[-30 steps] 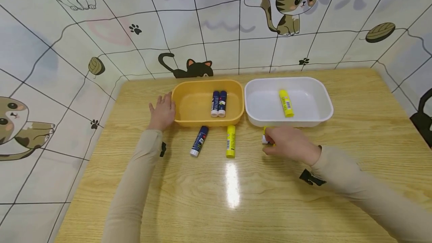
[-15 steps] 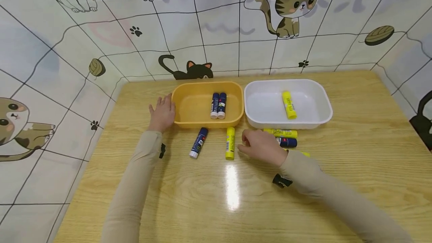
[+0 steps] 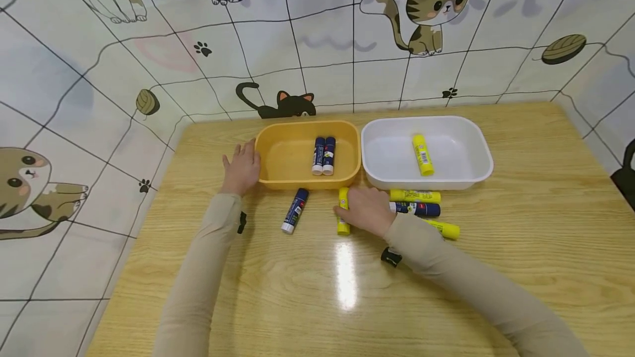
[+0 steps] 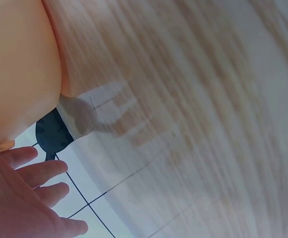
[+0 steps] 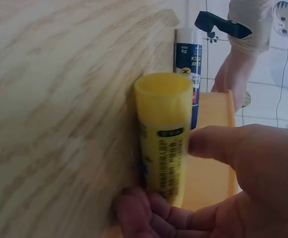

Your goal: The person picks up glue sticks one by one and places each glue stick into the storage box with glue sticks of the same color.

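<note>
My right hand (image 3: 367, 209) pinches a yellow glue stick (image 5: 164, 144) lying on the table in front of the orange tray (image 3: 307, 184). In the right wrist view the thumb is at one side of its barrel and the fingertips curl round the other. My left hand (image 3: 241, 169) rests with fingers extended against the tray's left side. A navy glue stick (image 3: 295, 211) with a white end lies on the table between the two hands. Two more navy glue sticks (image 3: 324, 156) stand side by side inside the orange tray.
Right of the orange tray is a white tray (image 3: 426, 185) with one yellow glue stick (image 3: 423, 155) in it. Before it lie a yellow glue stick (image 3: 415, 196), a navy one (image 3: 421, 209) and another yellow one (image 3: 446, 230), partly behind the right sleeve. A cat-patterned wall (image 3: 327, 43) encloses the table.
My right hand has moved left from the glue sticks before the white tray and taken hold of the yellow one before the orange tray. My left hand has stayed at the tray.
</note>
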`<state>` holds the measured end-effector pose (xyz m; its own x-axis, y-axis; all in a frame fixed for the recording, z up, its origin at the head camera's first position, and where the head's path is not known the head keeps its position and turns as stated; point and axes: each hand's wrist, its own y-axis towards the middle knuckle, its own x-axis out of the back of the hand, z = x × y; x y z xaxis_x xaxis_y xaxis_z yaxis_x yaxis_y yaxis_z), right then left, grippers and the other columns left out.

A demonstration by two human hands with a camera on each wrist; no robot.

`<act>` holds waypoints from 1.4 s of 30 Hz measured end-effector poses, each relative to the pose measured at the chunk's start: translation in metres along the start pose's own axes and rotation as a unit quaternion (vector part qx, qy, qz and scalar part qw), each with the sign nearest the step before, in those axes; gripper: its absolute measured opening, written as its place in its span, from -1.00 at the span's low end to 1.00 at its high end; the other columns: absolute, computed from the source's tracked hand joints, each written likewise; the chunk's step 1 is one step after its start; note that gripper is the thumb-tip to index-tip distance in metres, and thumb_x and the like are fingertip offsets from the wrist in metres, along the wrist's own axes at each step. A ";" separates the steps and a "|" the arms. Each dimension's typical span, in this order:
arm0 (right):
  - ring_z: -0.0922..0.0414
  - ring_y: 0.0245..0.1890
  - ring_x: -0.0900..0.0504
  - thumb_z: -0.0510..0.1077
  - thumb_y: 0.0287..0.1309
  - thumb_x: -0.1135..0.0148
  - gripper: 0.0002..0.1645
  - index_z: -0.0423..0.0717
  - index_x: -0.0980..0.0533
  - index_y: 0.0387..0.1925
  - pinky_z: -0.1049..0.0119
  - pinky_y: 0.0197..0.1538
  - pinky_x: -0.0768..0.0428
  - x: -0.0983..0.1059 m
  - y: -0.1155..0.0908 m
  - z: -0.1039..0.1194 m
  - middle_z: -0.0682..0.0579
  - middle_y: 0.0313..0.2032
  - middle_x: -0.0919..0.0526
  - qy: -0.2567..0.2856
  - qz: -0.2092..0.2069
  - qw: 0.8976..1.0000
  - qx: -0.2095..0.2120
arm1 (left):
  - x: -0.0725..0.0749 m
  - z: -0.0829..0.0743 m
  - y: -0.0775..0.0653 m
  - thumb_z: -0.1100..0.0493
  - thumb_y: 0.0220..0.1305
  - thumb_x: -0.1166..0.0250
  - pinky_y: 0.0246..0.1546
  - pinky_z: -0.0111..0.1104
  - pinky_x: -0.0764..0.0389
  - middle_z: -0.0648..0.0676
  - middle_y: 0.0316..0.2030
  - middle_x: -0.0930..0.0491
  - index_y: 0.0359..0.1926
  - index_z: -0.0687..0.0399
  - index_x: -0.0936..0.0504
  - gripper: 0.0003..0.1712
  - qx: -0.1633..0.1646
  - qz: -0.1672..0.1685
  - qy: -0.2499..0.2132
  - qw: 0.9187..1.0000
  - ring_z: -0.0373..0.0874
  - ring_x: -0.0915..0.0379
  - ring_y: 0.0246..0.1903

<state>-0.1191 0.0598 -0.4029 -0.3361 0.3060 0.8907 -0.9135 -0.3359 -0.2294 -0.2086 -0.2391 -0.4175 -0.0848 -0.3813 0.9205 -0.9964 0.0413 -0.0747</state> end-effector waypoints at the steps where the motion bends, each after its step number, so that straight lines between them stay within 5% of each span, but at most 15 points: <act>1: 0.13 -0.78 -0.40 0.20 0.17 -0.24 -0.44 -0.02 -0.37 -0.76 0.29 -0.71 -0.30 0.000 0.001 0.000 0.11 -0.80 -0.33 0.002 0.004 1.000 -0.004 | 0.000 0.000 0.000 0.03 0.54 0.34 0.26 0.28 0.41 0.24 0.44 -0.06 0.50 0.16 0.02 -0.38 0.000 0.001 -0.001 1.000 0.23 0.26 0.44; 13: 0.14 -0.77 -0.43 0.17 0.12 -0.26 -0.50 -0.03 -0.41 -0.73 0.30 -0.67 -0.32 0.002 0.002 0.000 0.10 -0.77 -0.37 0.009 0.038 0.999 -0.018 | 0.004 -0.003 -0.003 0.05 0.55 0.34 0.27 0.26 0.44 0.25 0.44 -0.07 0.50 0.17 0.03 -0.39 -0.001 0.005 -0.009 1.000 0.23 0.28 0.44; 22: 0.16 -0.73 -0.42 0.14 0.09 -0.28 -0.60 -0.04 -0.42 -0.60 0.34 -0.66 -0.32 0.009 -0.009 -0.001 0.07 -0.69 -0.42 0.034 0.032 0.999 0.009 | 0.004 -0.003 -0.004 0.06 0.54 0.34 0.27 0.27 0.41 0.26 0.43 -0.07 0.50 0.18 0.03 -0.39 -0.001 0.004 -0.010 1.000 0.24 0.26 0.44; 36: 0.18 -0.78 -0.39 0.05 0.10 -0.24 -0.64 -0.06 -0.40 -0.61 0.38 -0.68 -0.30 0.044 -0.034 -0.012 0.08 -0.75 -0.40 0.040 -0.004 0.998 0.045 | 0.007 -0.004 -0.003 0.05 0.54 0.36 0.27 0.26 0.42 0.26 0.43 -0.08 0.50 0.19 0.03 -0.39 0.000 0.006 -0.009 1.000 0.24 0.27 0.44; 42: 0.14 -0.75 -0.39 0.07 0.05 -0.20 -0.66 -0.09 -0.38 -0.55 0.35 -0.68 -0.30 0.064 -0.042 -0.018 0.05 -0.71 -0.40 0.013 -0.007 1.000 0.024 | 0.005 -0.004 -0.005 0.04 0.54 0.37 0.27 0.27 0.39 0.25 0.44 -0.07 0.50 0.19 0.04 -0.38 0.000 0.012 -0.001 1.000 0.23 0.27 0.44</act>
<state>-0.1068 0.1096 -0.3435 -0.3300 0.3331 0.8833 -0.9063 -0.3734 -0.1978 -0.2045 -0.2374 -0.4105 -0.1077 -0.3819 0.9179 -0.9941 0.0492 -0.0962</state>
